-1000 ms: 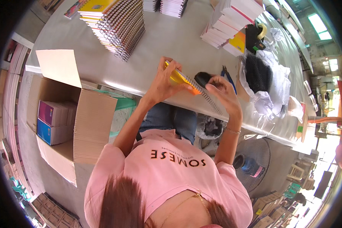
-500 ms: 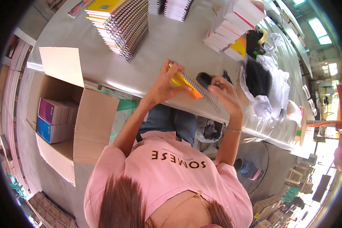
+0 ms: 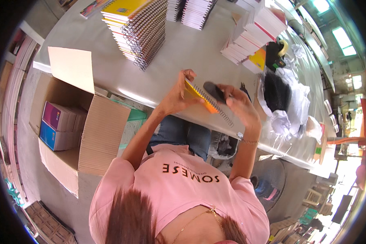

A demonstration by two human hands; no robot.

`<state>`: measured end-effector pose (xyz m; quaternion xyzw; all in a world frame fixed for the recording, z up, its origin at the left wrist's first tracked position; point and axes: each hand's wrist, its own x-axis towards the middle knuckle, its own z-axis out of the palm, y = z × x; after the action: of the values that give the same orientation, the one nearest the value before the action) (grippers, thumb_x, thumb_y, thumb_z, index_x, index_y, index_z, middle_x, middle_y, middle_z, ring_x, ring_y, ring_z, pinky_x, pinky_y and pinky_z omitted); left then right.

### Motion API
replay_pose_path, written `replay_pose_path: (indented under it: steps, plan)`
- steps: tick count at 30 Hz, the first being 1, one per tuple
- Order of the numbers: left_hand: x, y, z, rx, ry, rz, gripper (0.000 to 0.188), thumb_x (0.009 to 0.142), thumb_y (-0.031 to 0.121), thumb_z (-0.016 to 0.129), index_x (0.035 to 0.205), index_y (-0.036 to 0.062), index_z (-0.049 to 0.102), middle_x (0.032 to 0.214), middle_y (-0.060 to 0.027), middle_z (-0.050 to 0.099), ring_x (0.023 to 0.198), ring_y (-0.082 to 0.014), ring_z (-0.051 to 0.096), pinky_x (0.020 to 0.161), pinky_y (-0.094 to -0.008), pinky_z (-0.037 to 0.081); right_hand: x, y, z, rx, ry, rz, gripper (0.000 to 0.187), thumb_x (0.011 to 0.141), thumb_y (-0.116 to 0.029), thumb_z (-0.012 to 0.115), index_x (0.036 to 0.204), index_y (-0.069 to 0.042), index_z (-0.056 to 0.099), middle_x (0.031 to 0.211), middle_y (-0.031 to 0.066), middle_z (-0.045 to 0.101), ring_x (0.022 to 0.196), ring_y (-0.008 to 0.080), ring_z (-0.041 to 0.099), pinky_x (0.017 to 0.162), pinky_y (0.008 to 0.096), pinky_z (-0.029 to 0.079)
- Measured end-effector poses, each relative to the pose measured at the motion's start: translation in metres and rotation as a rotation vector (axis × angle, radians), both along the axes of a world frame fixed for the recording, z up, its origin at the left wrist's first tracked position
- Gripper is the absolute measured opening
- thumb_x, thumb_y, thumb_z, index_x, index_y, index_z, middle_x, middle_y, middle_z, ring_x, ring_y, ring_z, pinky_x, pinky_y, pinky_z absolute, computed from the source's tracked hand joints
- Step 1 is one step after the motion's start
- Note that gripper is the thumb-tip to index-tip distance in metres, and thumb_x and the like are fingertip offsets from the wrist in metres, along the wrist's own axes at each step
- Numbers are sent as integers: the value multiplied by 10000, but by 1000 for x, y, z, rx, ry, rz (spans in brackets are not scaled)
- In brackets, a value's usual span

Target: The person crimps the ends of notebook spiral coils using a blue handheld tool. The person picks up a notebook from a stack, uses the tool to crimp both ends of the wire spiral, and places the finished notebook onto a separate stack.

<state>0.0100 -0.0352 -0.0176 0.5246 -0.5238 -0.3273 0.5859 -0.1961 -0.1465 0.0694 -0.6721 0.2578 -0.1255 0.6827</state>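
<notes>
Above the table's near edge, my left hand (image 3: 178, 96) is closed around a yellow notebook (image 3: 207, 106), held on a slant with its orange part downward. A metal spiral coil (image 3: 209, 100) runs along the notebook's edge, its loose end reaching beyond the notebook toward the lower right. My right hand (image 3: 240, 105), a little smeared by motion, grips a dark oblong object (image 3: 214, 92) with a rounded end, right beside the coil. Its exact kind does not show. Whether the right fingers touch the coil cannot be made out.
A tall stack of yellow spiral notebooks (image 3: 144, 34) stands far left on the grey table (image 3: 187, 49). Unbound book blocks (image 3: 252, 34), a tape dispenser (image 3: 275, 53) and white plastic bags (image 3: 290, 97) lie right. An opened carton (image 3: 103, 134) holding books is at left; a fan (image 3: 268, 185) stands lower right.
My right hand and the dark object have shifted slightly left and down along the coil, and the object is tilted differently. My left hand keeps its hold on the notebook. The view has shifted slightly.
</notes>
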Motion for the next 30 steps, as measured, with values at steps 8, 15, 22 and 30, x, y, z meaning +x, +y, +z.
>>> replay_pose_path:
  steps: [8,15,22,30]
  plan:
    - [1,-1,5,-17,-27,-9,793,692,174,866,1265,77,327,1153,-82,403,1100,-213,404,981,-333,338,8,-13,1,-75,113,22,269,828,-221,765,902,-62,561,1286,55,521,933,47,467,771,219,393]
    - [0,0,9,8,26,-37,793,699,181,861,1280,77,332,1135,-83,396,1095,-217,402,984,-328,326,14,-5,1,-49,21,51,212,842,-155,749,897,-41,579,1052,14,519,855,62,514,812,226,441]
    - [0,0,3,-33,-21,-70,795,711,186,851,1296,68,327,1141,-100,394,1098,-228,407,978,-339,345,19,-6,1,-163,16,36,220,818,-150,763,851,-53,569,1199,45,498,953,76,491,836,236,429]
    - [-14,-4,7,-45,-17,42,650,807,176,771,1280,47,344,1151,-107,415,1096,-230,430,962,-341,372,18,-29,-55,-1120,220,-489,507,748,-277,817,1136,-82,556,1269,168,528,1256,349,446,1035,434,367]
